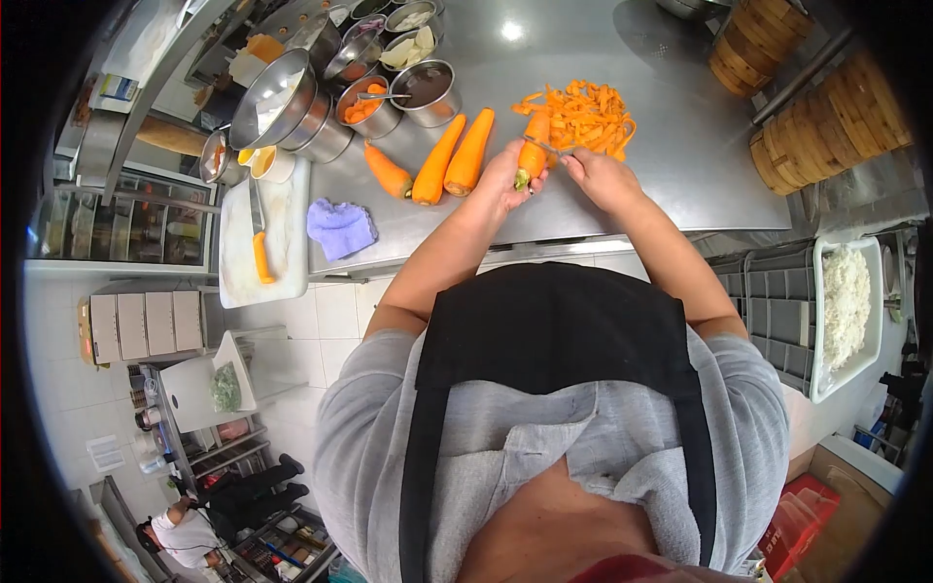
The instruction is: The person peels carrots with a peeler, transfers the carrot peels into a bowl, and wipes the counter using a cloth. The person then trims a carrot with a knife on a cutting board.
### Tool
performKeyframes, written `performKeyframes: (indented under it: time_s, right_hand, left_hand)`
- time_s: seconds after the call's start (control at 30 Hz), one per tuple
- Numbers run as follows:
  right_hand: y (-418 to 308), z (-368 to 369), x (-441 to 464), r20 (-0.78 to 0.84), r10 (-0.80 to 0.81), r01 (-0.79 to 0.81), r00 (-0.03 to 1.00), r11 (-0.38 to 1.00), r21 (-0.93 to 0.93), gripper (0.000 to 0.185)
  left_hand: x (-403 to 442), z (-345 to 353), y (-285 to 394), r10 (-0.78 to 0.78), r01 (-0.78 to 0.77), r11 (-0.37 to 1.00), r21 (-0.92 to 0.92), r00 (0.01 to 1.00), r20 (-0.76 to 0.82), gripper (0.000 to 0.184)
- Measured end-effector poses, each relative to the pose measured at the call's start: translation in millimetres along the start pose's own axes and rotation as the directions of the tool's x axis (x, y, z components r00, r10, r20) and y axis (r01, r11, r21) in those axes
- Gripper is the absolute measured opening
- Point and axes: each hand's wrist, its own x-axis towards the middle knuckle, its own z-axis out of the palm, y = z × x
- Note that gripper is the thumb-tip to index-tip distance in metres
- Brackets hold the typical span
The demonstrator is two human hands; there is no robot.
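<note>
My left hand [507, 177] is wrapped round the stem end of an orange carrot [532, 155], its green top toward me. My right hand [603, 179] is closed on a peeler [546, 147], whose head lies across the carrot. Just beyond both hands, a heap of orange peelings [588, 115] spreads on the steel table [544, 216]. Left of my left hand lie two large smooth carrots [470, 153] side by side and a shorter carrot [389, 173] with a pointed tip.
A white cutting board [233, 233] holds a yellow-handled knife [260, 255]. Beside it is a purple cloth [340, 229]. Metal bowls [428, 93] stand at back left, bamboo steamers [826, 121] at right. A white tray [821, 379] of white shreds sits lower right. Another person [185, 530] is far off, lower left.
</note>
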Motion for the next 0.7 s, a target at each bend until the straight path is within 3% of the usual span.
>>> performKeyframes:
  time_s: [0.37, 0.47, 0.7]
  right_hand:
    - [25.0, 20.6, 79.6, -0.081, 0.17, -0.18, 0.982, 0.975, -0.132, 0.044]
    - [24.1, 17.5, 67.9, -0.136, 0.18, -0.189, 0.974, 0.98, -0.055, 0.045]
    - [-6.2, -1.6, 6.0, -0.026, 0.009, -0.01, 1.0, 0.999, -0.045, 0.042]
  left_hand:
    - [-16.1, 10.6, 3.0, 0.027, -0.027, 1.0, 0.009, 1.0, 0.015, 0.046]
    - [-14.4, 3.0, 0.5, 0.033, -0.035, 0.999, 0.039, 0.998, 0.052, 0.046]
    - [-9.3, 5.1, 3.1, 0.036, -0.032, 0.996, 0.089, 0.999, -0.037, 0.043]
